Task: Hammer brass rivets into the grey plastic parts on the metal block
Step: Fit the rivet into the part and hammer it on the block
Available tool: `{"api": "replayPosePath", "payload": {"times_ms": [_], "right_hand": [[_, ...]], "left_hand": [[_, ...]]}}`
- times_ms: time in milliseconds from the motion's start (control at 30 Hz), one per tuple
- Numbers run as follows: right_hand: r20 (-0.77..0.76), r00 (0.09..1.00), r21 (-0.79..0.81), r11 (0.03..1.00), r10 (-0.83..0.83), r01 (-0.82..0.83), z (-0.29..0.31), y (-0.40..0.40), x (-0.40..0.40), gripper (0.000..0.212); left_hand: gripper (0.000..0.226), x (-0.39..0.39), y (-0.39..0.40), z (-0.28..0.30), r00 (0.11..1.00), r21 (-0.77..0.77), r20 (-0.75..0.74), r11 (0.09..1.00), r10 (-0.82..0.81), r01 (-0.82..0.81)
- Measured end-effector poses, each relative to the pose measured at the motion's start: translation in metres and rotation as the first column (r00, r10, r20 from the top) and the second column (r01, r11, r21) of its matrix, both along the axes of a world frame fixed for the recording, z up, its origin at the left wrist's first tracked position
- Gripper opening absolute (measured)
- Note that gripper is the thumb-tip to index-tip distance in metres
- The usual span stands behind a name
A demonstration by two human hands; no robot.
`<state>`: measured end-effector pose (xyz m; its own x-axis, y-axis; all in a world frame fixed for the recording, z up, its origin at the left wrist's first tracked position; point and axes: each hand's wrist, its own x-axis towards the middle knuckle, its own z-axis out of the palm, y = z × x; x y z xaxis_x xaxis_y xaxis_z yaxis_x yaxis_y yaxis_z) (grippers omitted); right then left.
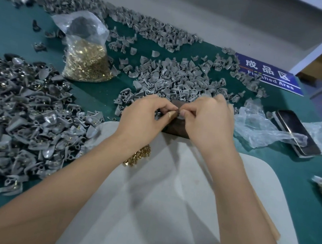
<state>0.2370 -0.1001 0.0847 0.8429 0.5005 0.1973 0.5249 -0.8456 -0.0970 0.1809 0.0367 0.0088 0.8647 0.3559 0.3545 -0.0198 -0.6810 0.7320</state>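
Both hands meet over the dark metal block (175,132), which sits at the far edge of a pale mat (168,193) on the green table (298,197). The left hand (142,117) and right hand (206,119) have fingertips curled together, seemingly pinching a small grey plastic part (179,117) between them, though it is mostly hidden. Loose brass rivets (138,156) lie on the mat beside the left wrist.

grey plastic parts (173,79): matt moulded plastic | brass rivets (138,156): shiny gold metal | metal block (175,132): dark, dull | bag (84,49): clear glossy film (crinkled) | table (10,30): matt green cloth | phone (295,131): glossy
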Motion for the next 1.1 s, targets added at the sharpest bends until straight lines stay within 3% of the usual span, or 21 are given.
{"api": "replayPosePath", "payload": {"times_ms": [233, 433, 533, 667, 767, 867, 967, 1033, 1100], "right_hand": [[0.106, 0.994, -0.219, 0.975, -0.002, 0.026, 0.009, 0.015, -0.007, 0.014], [0.114, 0.993, -0.265, 0.964, 0.044, -0.012, 0.014, 0.023, -0.009, 0.02], [0.098, 0.993, -0.279, 0.959, 0.069, -0.039, 0.014, 0.02, -0.003, 0.013], [0.059, 0.993, -0.179, 0.979, 0.105, -0.093, 0.006, 0.004, 0.001, 0.019], [0.071, 0.99, 0.07, 0.99, 0.121, -0.126, -0.006, -0.016, 0.001, 0.015], [0.088, 0.99, 0.355, 0.932, -0.111, 0.073, -0.018, -0.043, 0.004, 0.023], [-0.054, 0.959, 0.285, 0.916, -0.277, 0.281, -0.028, -0.064, 0.008, 0.034], [-0.162, 0.957, 0.278, 0.919, -0.241, 0.279, -0.029, -0.068, 0.008, 0.035], [-0.151, 0.966, 0.265, 0.932, -0.212, 0.246, -0.027, -0.07, 0.006, 0.038]], "left_hand": [[0.007, 0.001, 0.0, 0.0, 1.0, 0.007, -0.002, 1.0, 0.008, -0.008], [0.009, 0.004, 0.0, -0.002, 1.0, 0.027, 0.004, 1.0, 0.01, -0.011], [0.008, 0.004, -0.001, -0.002, 1.0, 0.01, 0.019, 1.0, 0.01, -0.01], [0.007, 0.001, 0.001, 0.002, 1.0, -0.008, 0.019, 1.0, 0.001, -0.001], [0.006, -0.001, 0.001, 0.003, 1.0, 0.011, -0.011, 1.0, 0.003, -0.003], [0.004, -0.001, 0.0, 0.003, 1.0, 0.012, -0.025, 1.0, 0.008, -0.008], [0.006, -0.001, 0.0, 0.002, 0.999, 0.023, -0.032, 1.0, 0.015, -0.015], [0.005, -0.001, -0.001, 0.001, 0.999, 0.006, -0.032, 1.0, 0.007, -0.007], [0.006, -0.002, -0.002, 0.001, 0.999, 0.008, -0.034, 1.0, 0.007, -0.006]]}}
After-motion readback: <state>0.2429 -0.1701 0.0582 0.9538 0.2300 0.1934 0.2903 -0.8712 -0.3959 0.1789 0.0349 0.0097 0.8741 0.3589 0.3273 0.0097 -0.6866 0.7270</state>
